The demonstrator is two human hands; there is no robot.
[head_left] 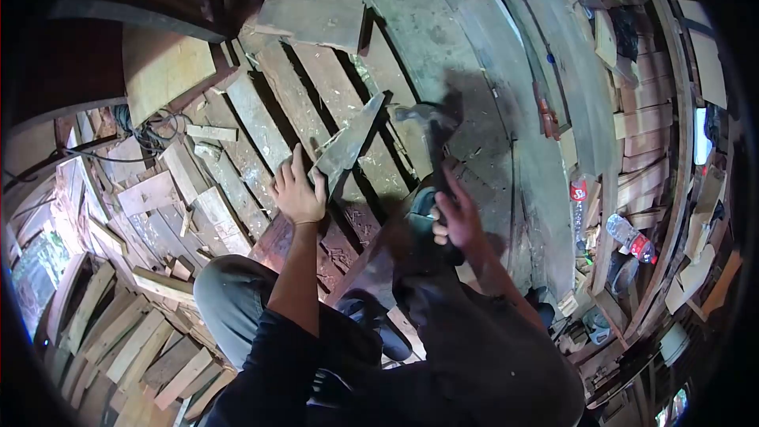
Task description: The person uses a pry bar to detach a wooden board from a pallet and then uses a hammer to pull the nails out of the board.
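The left hand point(296, 190) pins the wedge-shaped board point(348, 146) against the slatted planks point(261, 122), fingers wrapped round its lower end. Just right of the board, the right hand point(457, 217) grips the hammer point(427, 122). Judgement: strike squarely, well above those left fingers.

Rough woodworking shop: plank floor point(443, 39), offcut heaps point(134, 332) everywhere, cables point(146, 136), bottles point(630, 237) by wall.

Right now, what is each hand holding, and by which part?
The left hand grips a wedge-shaped wood piece at its lower end. The right hand holds a hammer low on its handle, head raised.
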